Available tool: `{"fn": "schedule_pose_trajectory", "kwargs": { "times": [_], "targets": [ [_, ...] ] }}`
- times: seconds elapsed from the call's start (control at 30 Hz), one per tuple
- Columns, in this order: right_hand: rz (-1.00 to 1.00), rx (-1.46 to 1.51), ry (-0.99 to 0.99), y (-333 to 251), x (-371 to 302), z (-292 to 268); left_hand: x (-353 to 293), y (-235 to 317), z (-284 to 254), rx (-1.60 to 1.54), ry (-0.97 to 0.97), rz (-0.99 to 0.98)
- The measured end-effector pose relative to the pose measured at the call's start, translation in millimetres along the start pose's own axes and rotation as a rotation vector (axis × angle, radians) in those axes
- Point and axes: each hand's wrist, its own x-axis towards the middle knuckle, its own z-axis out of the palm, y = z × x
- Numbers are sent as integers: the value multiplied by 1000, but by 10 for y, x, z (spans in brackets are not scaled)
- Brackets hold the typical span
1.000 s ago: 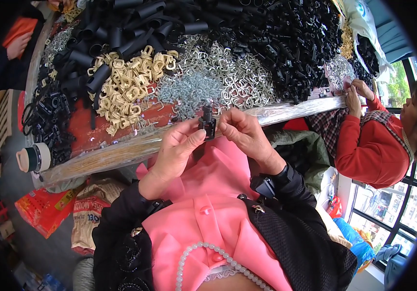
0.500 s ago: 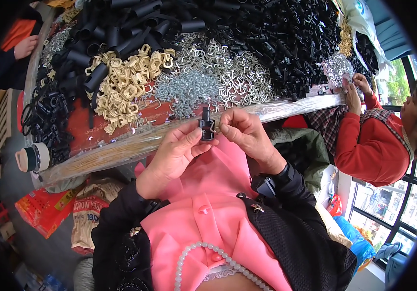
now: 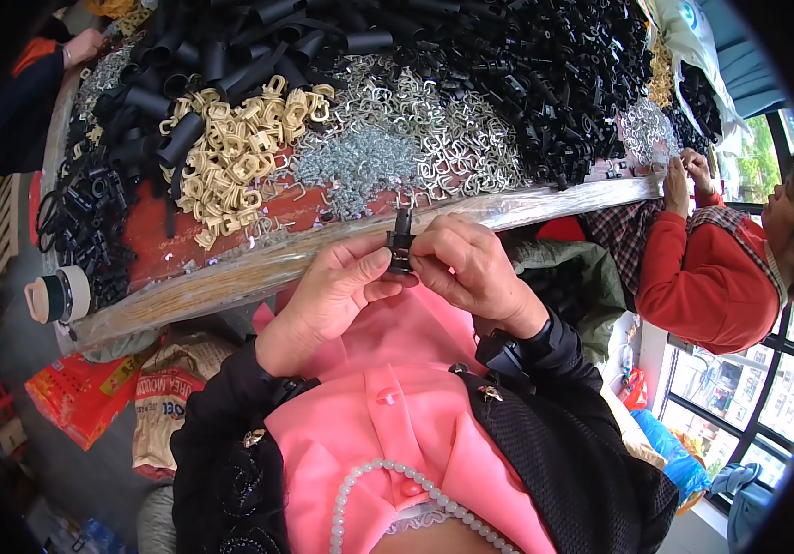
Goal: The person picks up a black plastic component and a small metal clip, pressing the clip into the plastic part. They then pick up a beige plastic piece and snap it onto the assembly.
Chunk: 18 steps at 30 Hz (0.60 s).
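Between both hands, just in front of the table's near edge, is a small black plastic part point(image 3: 401, 242) with a narrow upright stem. My left hand point(image 3: 346, 284) grips it from the left, thumb in front and fingers beneath. The fingers of my right hand point(image 3: 469, 268) pinch against its right side; whether they hold a separate small piece is hidden. Beyond the hands lie a heap of small grey screws point(image 3: 355, 166), a pile of bent silver metal hooks point(image 3: 475, 152) and a pile of cream plastic clips point(image 3: 226, 171).
Black tubes point(image 3: 221, 60) and black plastic parts point(image 3: 545, 83) heap across the table's far side. A wrapped wooden edge point(image 3: 221, 309) borders the red tabletop point(image 3: 152, 245). A roll of tape point(image 3: 60, 295) sits at the left corner. A co-worker in red point(image 3: 711, 277) handles parts at right; another person's hand point(image 3: 84, 46) is far left.
My right hand has moved left and closed in on the black part, which has shifted slightly right. The far-left person's hand has moved farther along the table.
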Motion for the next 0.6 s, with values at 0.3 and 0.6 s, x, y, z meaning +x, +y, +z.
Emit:
{"fn": "schedule_pose_trajectory", "kwargs": {
  "times": [0.3, 0.6],
  "targets": [
    [361, 310, -167, -17, 7, 24, -80, 41, 25, 159, 92, -23],
    [395, 540, -220, 199, 447, 114, -233, 306, -214, 36, 131, 154]
  ]
}}
